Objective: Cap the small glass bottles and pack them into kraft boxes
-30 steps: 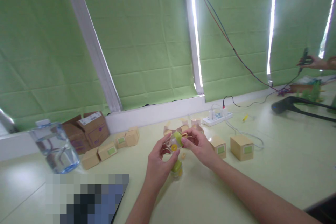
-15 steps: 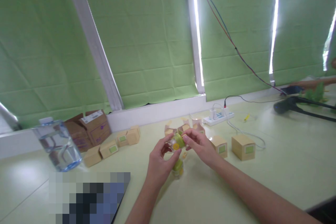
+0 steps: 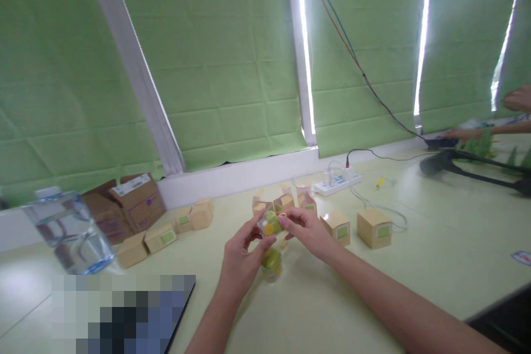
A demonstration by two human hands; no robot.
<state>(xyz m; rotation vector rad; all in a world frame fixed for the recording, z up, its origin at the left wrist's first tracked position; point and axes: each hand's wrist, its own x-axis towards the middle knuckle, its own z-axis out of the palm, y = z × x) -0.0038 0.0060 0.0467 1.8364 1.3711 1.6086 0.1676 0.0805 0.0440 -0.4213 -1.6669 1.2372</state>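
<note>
My left hand [image 3: 244, 254] is closed around a small clear jar with a green lid [image 3: 272, 222], tilted, with a round yellow spot on it. My right hand [image 3: 305, 228] pinches at the right edge of that lid, where a small yellowish piece [image 3: 282, 214] shows at the fingertips. What that piece is, I cannot make out. A second green-lidded clear jar [image 3: 272, 263] stands on the table just below my hands. Behind my fingers are several cardboard boxes with raised flaps [image 3: 307, 202], partly hidden.
Closed small boxes [image 3: 374, 228] stand at right, others [image 3: 161, 237] at left. A water bottle [image 3: 74, 232], a brown carton [image 3: 139, 204] and a blurred-out flat device [image 3: 178, 310] are on the left. A power strip [image 3: 338, 183] lies at the back; another person's arm [image 3: 468, 134] reaches in far right.
The view has shifted slightly, so everything sits a little further left. My hands keep the same hold on the jar, with little visible movement.
</note>
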